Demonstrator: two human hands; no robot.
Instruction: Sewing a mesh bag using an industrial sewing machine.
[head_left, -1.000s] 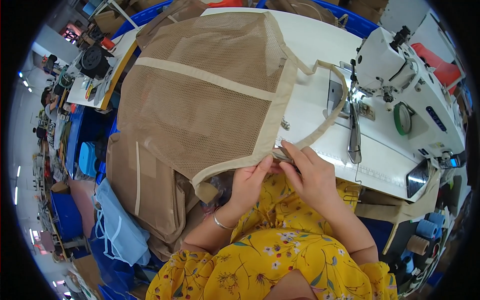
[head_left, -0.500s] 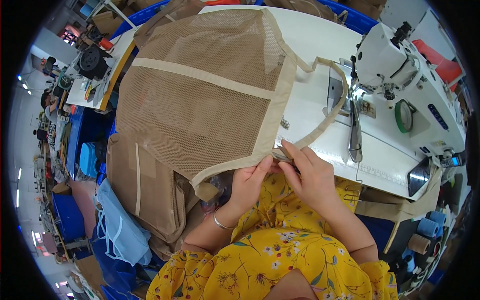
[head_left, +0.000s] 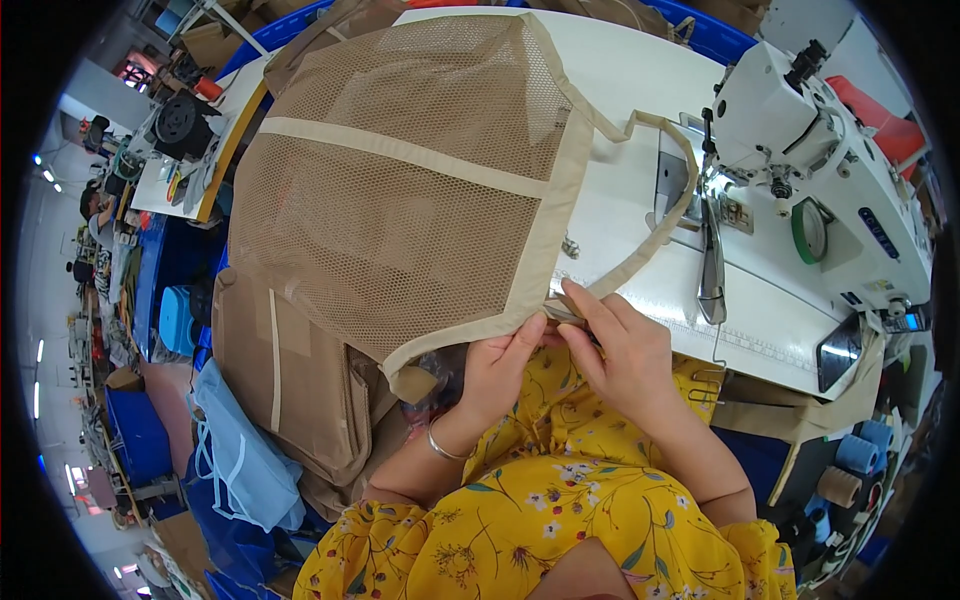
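Observation:
A brown mesh fabric piece (head_left: 400, 230) with beige binding (head_left: 545, 250) spreads over the white table (head_left: 625, 80), and a loose beige strap (head_left: 660, 235) loops to its right. My left hand (head_left: 490, 370) is closed on the binding at the near right corner, thumb pressing on it. My right hand (head_left: 620, 360) is closed beside it, fingertips pinching the strap end along with a slim greyish piece that I cannot make out clearly. Both hands' fingertips are close together and partly hidden.
A white sewing machine (head_left: 770, 130) with metal guide stands right. A dark phone (head_left: 838, 355) and thread cones (head_left: 855, 455) are at the right. Brown fabric (head_left: 300, 400), a light-blue bag (head_left: 245, 460) and blue bins (head_left: 135, 430) are left; another person (head_left: 95, 210) sits farther off.
The whole view has shifted very slightly, with the mesh piece appearing a little higher and farther left. Both hands keep nearly the same pinched pose.

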